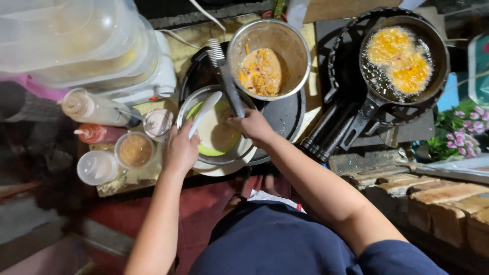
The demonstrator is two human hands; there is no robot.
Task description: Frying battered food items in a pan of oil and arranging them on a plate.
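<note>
— Hands first, please: what do I have on the head view?

— My left hand (179,151) sits at the near rim of the shallow metal bowl (189,108), its grip clenched on the handle of a white spatula (205,112) whose blade lies slanting up over the pale batter and the green patch inside. My right hand (253,126) is at the bowl's far right edge, grip closed on the dark handle of a metal slotted turner (227,81); the turner's head points up toward the back of the counter.

— And the bowl itself?

— It rests on a white plate, on a dark round tray (288,116), straight in front of me. Just behind it stands a steel mixing bowl (290,43) with orange batter flecked with bits of vegetable.

— Anything cooking?

— To the right, well apart from my hands, a black frying pan (374,86) sits on a burner with two yellow-orange fritters (399,59) bubbling in oil.

— Left side?

— Two squeeze bottles (91,108), one pale and one red, lie near a small round tub of brown crumbs (135,149) and a lidded plastic cup (97,167). Clear plastic containers (66,40) are stacked above them.
</note>
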